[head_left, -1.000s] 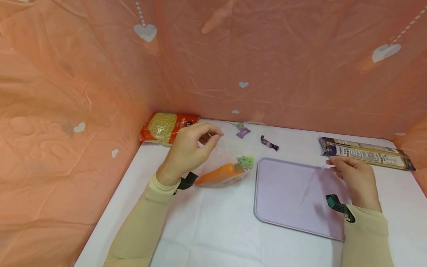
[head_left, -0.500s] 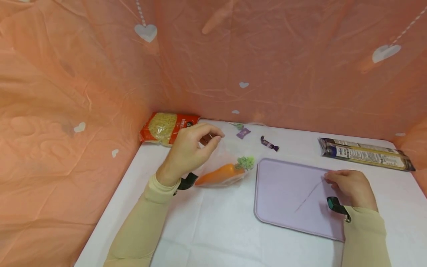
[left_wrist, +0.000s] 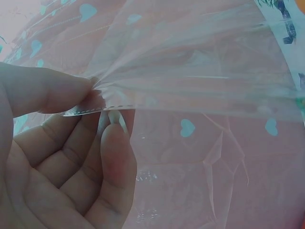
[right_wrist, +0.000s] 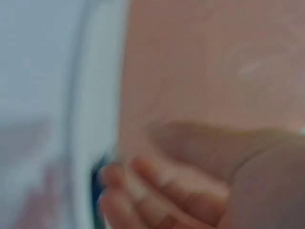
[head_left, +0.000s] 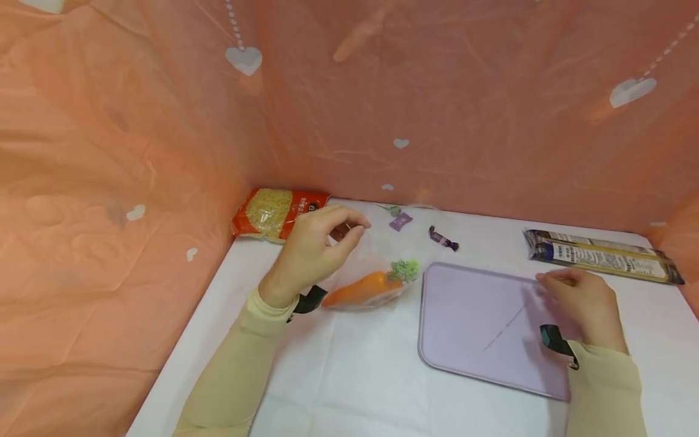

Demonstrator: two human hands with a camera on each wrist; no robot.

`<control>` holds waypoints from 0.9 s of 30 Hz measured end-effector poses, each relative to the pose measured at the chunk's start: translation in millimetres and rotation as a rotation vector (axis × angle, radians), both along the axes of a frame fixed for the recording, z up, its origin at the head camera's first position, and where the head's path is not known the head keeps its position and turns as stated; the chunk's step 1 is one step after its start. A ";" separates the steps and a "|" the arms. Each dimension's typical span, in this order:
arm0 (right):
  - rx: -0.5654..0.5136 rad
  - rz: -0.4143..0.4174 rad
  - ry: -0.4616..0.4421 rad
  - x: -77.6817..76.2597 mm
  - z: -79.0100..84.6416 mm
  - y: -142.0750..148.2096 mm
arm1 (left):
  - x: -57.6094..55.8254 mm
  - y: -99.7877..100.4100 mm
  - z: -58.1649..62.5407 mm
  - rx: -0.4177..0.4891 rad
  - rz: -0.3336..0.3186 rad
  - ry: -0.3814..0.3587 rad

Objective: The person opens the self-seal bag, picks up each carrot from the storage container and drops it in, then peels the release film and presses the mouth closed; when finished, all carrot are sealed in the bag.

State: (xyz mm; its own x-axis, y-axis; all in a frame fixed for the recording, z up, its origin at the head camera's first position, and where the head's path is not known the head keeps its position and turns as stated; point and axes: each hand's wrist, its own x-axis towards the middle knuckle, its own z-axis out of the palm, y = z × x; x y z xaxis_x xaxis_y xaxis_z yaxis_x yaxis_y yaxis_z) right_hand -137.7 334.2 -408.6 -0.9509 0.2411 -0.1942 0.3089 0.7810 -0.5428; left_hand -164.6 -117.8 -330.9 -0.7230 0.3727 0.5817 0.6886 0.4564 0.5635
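My left hand (head_left: 322, 243) pinches the top edge of a clear plastic bag (left_wrist: 205, 86) between thumb and fingertips. Folds fan out from that pinch in the left wrist view, where the edge shows a dashed line. Inside the bag lies an orange carrot (head_left: 363, 290) with a frilly green top. My right hand (head_left: 587, 303) hovers over the right end of a lilac tray (head_left: 464, 315), fingers loosely bent and holding nothing visible. A thin, dashed-looking strip (head_left: 503, 328) lies slantwise on the tray, just off those fingertips. The right wrist view is blurred.
A red pasta packet (head_left: 270, 212) sits at the back left, partly behind my left hand. Two purple-wrapped sweets (head_left: 401, 221) lie at the back middle. Long dark packets (head_left: 606, 257) lie beyond the tray at the right. Orange sheeting (head_left: 464, 121) walls the white table.
My right hand has come down to the tray and then drawn slightly up and right, away from the thin strip, which now lies on the tray. The left hand keeps its pinch on the bag.
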 end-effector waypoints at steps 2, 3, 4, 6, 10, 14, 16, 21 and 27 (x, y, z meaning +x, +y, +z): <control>-0.071 0.104 0.105 -7.2 7.6 -23.6 | 0.2 -1.1 0.2 0.001 0.002 -0.005; -0.146 0.160 0.134 -12.0 11.2 -38.0 | 0.3 -1.8 0.3 0.000 0.004 -0.008; -0.233 0.214 0.144 -17.2 14.6 -53.1 | 0.3 -2.7 0.5 -0.001 0.007 -0.009; -0.412 0.318 0.143 -27.4 18.4 -80.5 | -0.2 -4.8 0.5 -0.001 0.012 -0.014; -0.699 0.415 0.090 -41.0 15.2 -118.6 | -3.4 -6.7 0.0 0.012 0.003 -0.036; -0.847 0.415 0.146 -42.3 6.8 -139.4 | -8.7 -8.7 -1.4 0.024 0.010 -0.080; -0.897 0.401 0.188 -41.3 2.9 -145.6 | -10.8 -9.8 -2.0 0.025 0.017 -0.109; -0.944 0.330 0.259 -41.9 -2.7 -156.7 | -12.2 -12.7 -2.0 0.012 -0.006 -0.187; -0.935 0.223 0.286 -41.0 -5.1 -163.3 | -11.1 -11.2 -3.4 0.005 -0.036 -0.233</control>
State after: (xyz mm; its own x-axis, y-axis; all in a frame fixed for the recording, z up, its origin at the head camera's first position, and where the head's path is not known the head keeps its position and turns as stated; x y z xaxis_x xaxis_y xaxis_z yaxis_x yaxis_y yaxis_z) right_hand -178.7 170.8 -413.7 -0.9963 -0.0812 0.0284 -0.0306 0.0268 -0.9992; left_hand -175.8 -129.0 -334.4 -0.8242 0.3987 0.4022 0.5555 0.4308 0.7112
